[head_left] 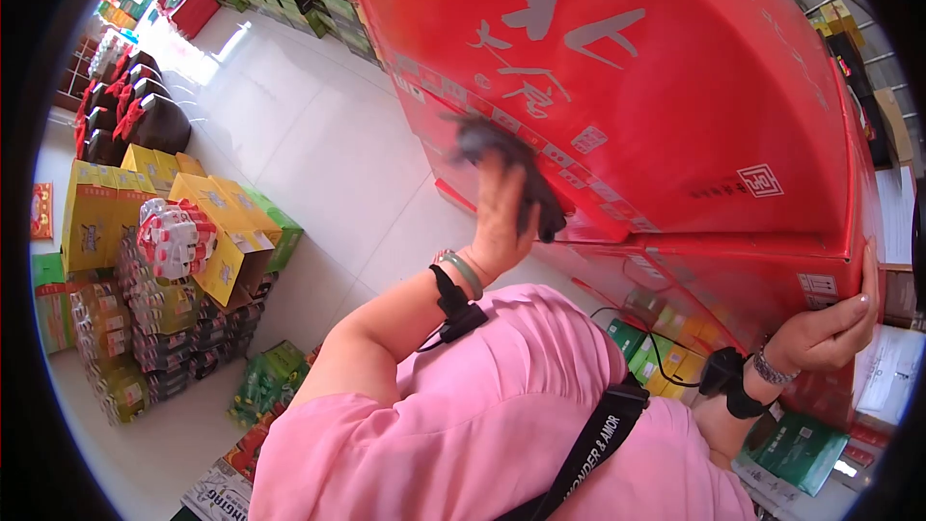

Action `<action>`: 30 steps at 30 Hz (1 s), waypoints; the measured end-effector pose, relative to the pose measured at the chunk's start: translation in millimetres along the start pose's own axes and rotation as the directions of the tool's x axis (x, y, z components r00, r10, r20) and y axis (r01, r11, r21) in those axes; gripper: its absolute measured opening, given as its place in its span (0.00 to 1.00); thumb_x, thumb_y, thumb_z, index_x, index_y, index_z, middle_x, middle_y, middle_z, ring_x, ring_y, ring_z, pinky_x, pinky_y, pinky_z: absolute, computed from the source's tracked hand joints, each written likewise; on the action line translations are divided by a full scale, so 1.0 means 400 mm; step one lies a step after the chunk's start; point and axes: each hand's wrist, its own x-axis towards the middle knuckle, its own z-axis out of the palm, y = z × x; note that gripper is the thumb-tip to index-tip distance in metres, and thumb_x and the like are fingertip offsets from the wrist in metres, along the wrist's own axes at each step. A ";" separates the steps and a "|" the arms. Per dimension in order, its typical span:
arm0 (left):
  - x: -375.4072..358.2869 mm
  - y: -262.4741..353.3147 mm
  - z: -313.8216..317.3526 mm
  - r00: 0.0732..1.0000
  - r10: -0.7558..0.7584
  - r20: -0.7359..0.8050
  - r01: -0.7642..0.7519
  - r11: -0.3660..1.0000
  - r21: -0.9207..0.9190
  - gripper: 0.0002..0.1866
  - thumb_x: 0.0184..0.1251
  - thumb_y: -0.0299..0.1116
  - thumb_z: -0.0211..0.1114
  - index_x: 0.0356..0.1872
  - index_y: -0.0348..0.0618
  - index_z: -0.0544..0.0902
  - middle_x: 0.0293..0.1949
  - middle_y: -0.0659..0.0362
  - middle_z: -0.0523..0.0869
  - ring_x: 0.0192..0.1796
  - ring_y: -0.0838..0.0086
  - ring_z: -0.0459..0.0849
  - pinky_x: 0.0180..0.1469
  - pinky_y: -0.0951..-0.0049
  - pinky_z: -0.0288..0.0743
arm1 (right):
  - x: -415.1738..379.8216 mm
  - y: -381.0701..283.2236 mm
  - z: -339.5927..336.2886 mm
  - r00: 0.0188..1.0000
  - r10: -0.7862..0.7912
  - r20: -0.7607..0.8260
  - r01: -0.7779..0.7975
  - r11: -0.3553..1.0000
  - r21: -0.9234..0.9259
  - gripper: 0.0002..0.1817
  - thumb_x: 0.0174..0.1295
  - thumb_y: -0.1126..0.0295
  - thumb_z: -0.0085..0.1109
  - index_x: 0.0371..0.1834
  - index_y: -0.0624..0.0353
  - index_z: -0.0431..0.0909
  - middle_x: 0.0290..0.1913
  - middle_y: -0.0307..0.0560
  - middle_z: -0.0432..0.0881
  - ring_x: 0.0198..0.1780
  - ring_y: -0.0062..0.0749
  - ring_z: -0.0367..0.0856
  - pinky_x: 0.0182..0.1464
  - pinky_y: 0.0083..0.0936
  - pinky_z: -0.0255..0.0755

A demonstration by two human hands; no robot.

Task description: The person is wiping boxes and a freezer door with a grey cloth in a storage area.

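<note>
The left hand (502, 217) is raised, fingers closed around a dark cloth (516, 174) pressed against the side of the large red box (675, 87). The right hand (830, 328) clasps the box's lower right corner, fingers wrapped over the edge. Stacked yellow cartons (207, 222) stand far left on the floor.

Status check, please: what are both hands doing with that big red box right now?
Left hand presses a dark cloth on the red box. Right hand grips the box's corner. Nothing in the way.
</note>
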 end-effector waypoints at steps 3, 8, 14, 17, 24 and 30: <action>-0.010 0.003 -0.013 0.971 0.156 0.179 -0.164 0.986 0.029 0.30 0.59 0.27 0.70 0.64 0.37 0.76 0.64 0.39 0.73 0.67 0.38 0.70 0.73 0.41 0.58 | -0.009 0.002 -0.001 0.999 0.032 0.011 -0.032 0.999 0.006 0.24 0.80 0.71 0.32 0.52 0.75 0.81 0.50 0.60 0.88 0.50 0.50 0.87 0.56 0.38 0.78; 0.021 -0.117 -0.034 0.887 0.345 0.307 -0.379 0.924 0.058 0.27 0.55 0.32 0.72 0.59 0.50 0.82 0.61 0.46 0.79 0.68 0.48 0.74 0.75 0.44 0.58 | -0.014 -0.009 0.004 0.993 0.119 0.023 -0.119 0.993 0.000 0.27 0.81 0.69 0.29 0.53 0.76 0.81 0.52 0.61 0.87 0.52 0.49 0.86 0.58 0.36 0.78; 0.098 -0.236 -0.039 0.778 -0.453 -0.436 0.374 0.891 -0.259 0.30 0.77 0.33 0.57 0.75 0.32 0.63 0.73 0.39 0.68 0.75 0.49 0.67 0.78 0.59 0.54 | -0.017 -0.019 0.009 0.986 0.167 0.018 -0.167 0.985 -0.040 0.29 0.81 0.67 0.27 0.54 0.77 0.81 0.53 0.61 0.87 0.53 0.46 0.86 0.58 0.34 0.79; 0.089 -0.379 -0.030 0.723 -0.443 -0.529 0.442 0.886 -0.138 0.28 0.78 0.34 0.56 0.76 0.42 0.65 0.66 0.46 0.75 0.60 0.62 0.79 0.62 0.64 0.71 | -0.020 -0.024 0.012 0.981 0.193 -0.006 -0.193 0.981 -0.031 0.29 0.81 0.67 0.26 0.54 0.77 0.81 0.54 0.60 0.86 0.54 0.45 0.86 0.58 0.34 0.79; 0.027 -0.272 0.102 0.265 -0.883 -0.386 0.488 0.468 -0.736 0.20 0.83 0.49 0.47 0.62 0.47 0.74 0.33 0.64 0.80 0.31 0.78 0.76 0.34 0.76 0.67 | -0.019 -0.020 0.016 0.980 0.196 -0.016 -0.196 0.981 0.005 0.29 0.81 0.66 0.26 0.54 0.79 0.80 0.54 0.61 0.86 0.54 0.46 0.86 0.59 0.34 0.79; -0.066 -0.016 0.081 0.285 -0.792 0.539 0.756 -0.160 -0.635 0.14 0.78 0.41 0.48 0.38 0.47 0.79 0.30 0.62 0.81 0.32 0.73 0.80 0.38 0.72 0.76 | -0.022 -0.016 0.015 0.982 0.190 -0.010 -0.190 0.982 0.009 0.30 0.82 0.65 0.26 0.55 0.79 0.80 0.54 0.62 0.86 0.54 0.46 0.86 0.60 0.34 0.79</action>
